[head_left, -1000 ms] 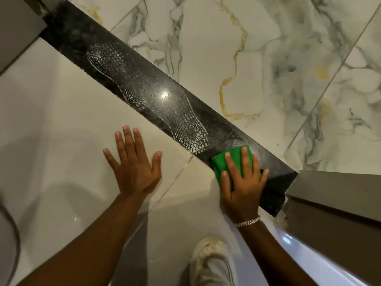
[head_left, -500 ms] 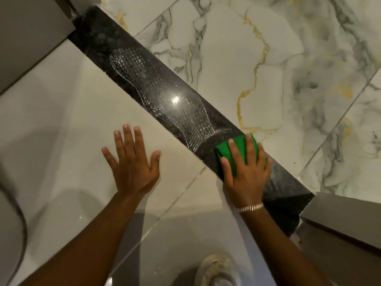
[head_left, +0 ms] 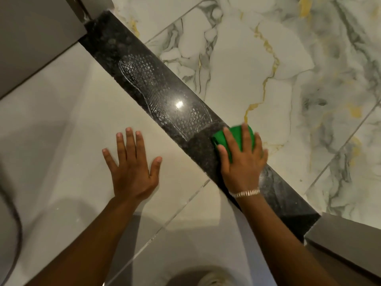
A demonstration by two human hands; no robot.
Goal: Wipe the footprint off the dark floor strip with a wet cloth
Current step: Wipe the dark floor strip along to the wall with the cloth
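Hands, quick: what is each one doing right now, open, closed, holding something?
Left hand: open, flat on the pale floor tile, holding nothing.
Right hand: open, straight fingers pressing the green cloth onto the dark strip.

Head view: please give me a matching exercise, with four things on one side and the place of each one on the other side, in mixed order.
Things
1. left hand
2. cloth
3. footprint
4. bracelet

Places
A. along the strip, past the cloth
B. round the right wrist
C. flat on the pale tile
D. under the right hand

Pairs: 1-C, 2-D, 3-A, 4-B
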